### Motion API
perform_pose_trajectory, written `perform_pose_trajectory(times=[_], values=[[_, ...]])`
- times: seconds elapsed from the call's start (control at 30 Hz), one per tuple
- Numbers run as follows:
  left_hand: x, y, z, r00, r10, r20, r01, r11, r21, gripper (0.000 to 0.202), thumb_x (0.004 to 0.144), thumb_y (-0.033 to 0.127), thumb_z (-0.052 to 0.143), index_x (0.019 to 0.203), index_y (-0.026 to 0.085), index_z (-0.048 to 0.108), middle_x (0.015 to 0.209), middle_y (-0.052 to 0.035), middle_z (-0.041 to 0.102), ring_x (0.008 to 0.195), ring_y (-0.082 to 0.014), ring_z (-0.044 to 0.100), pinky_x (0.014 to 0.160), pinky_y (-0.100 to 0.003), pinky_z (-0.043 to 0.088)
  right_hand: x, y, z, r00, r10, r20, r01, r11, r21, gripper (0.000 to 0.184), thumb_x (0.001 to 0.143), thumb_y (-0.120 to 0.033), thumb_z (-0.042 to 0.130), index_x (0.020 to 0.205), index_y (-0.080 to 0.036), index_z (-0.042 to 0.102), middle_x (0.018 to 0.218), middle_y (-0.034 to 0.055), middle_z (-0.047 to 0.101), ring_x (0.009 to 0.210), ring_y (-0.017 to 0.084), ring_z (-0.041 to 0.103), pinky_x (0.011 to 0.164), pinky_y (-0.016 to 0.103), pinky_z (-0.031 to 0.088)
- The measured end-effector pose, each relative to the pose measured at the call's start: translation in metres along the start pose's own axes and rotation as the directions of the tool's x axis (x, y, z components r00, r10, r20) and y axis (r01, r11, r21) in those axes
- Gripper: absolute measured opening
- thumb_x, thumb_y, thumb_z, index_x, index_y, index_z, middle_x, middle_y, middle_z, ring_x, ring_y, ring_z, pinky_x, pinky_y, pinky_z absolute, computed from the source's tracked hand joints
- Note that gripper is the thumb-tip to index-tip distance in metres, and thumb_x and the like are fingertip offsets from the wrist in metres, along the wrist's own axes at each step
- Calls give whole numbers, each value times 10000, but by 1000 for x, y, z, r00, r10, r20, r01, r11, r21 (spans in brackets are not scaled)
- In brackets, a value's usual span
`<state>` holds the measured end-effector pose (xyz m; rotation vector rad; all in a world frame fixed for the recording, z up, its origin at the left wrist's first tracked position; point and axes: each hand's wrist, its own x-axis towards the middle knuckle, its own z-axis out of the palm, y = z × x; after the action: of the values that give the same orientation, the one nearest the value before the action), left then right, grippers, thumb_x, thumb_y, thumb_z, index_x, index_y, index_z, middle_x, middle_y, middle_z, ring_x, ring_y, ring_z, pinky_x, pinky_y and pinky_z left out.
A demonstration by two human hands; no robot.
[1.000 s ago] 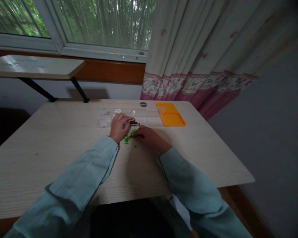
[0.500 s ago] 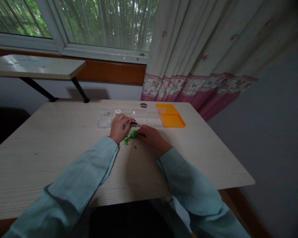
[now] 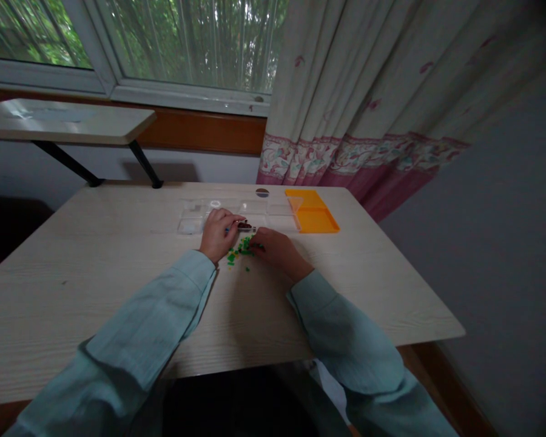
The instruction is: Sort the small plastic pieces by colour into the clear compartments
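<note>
A small heap of green and yellow beads (image 3: 237,251) lies on the pale wooden table (image 3: 118,273). My left hand (image 3: 216,233) rests just left of the heap, fingers curled round a thin blue-tipped tool that reaches toward a dark compartment of the clear plastic sorting box (image 3: 195,217). My right hand (image 3: 276,250) lies on the table right of the heap, fingers pinched together at the beads; what they hold is too small to make out.
An orange lid (image 3: 312,218) lies at the right end of the clear box. A small dark round disc (image 3: 262,192) sits behind it. A second table (image 3: 64,118) stands under the window, and a curtain (image 3: 368,91) hangs at the far right.
My right hand has crept slightly toward the beads. The left hand has barely moved.
</note>
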<state>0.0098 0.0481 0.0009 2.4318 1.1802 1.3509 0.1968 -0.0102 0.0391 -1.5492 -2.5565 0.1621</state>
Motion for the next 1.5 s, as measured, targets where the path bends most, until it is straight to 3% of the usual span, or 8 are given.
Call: perform_pose_trajectory(times=[1.23,1.37,1.5], values=[[1,1,0,1000,-10,19,10,1000,-4,240,924,235,488,1041,242,698,871,-46,568,915,-203,502,843,-370,399,1,-4,3,1000,8,12,-8,999,33,217,922,-231,510,1013,-217,706,1031,64,632,951,170,581,794,245,402],[0,0,0,1000,-7,23,6,1000,12,245,926,234,484,1049,237,696,886,-51,571,927,-207,501,852,-374,401,0,-1,5,999,19,-42,-15,996,86,193,899,-212,528,956,-210,712,991,54,641,925,165,581,777,247,400],[0,2,0,998,24,55,-24,1000,-8,247,929,240,482,1067,236,687,904,-53,583,924,-202,507,850,-371,412,2,8,10,956,209,-205,-129,929,346,157,860,-215,574,913,-188,720,944,53,663,885,153,583,777,254,415]])
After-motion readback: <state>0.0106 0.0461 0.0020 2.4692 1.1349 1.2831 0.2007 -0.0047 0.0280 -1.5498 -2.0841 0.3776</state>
